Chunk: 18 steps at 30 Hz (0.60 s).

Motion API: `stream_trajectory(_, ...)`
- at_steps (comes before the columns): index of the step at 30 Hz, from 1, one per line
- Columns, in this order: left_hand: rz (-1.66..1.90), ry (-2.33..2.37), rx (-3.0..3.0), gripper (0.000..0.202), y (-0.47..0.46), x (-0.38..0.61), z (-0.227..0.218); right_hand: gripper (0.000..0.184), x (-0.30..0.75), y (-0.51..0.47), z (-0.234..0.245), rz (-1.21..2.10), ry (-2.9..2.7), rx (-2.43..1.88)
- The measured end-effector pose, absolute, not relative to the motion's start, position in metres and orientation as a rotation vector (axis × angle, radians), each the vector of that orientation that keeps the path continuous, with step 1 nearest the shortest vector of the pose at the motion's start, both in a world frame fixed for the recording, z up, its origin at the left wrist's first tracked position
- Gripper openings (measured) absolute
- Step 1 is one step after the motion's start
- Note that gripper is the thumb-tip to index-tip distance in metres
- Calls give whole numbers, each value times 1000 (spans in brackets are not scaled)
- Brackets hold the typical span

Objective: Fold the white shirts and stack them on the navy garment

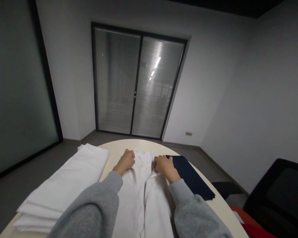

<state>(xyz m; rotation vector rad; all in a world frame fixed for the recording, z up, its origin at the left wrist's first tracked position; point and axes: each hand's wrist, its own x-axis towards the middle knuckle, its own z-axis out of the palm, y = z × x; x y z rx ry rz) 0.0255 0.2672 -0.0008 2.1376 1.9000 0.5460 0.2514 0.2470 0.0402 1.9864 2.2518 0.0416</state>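
Observation:
A white garment [136,201] lies lengthwise on the round table in front of me, with a seam or front edge running down its middle and some creases. My left hand [126,161] is closed at the left side of its far end, the fingers curled against the cloth. My right hand [164,165] grips the right side of that same end, its fingers bent over the fabric. The fingertips of both hands are partly hidden. Just right of my right hand lies a folded dark navy cloth [192,177].
Folded white cloths [72,181] are stacked on the left of the pale round table [129,142]. A black office chair [278,195] stands at the right, with something red and orange [248,219] beside it. Glass doors with blinds [136,82] are beyond the table.

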Motion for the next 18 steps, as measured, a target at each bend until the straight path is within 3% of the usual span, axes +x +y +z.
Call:
stream_trajectory(5,514,2064,2065,42,258,18,0,30,243,246,27,91,2303,2034)
stream_trajectory(18,644,2083,2031,33,273,18,-23,35,256,267,10,-49,2247,2333)
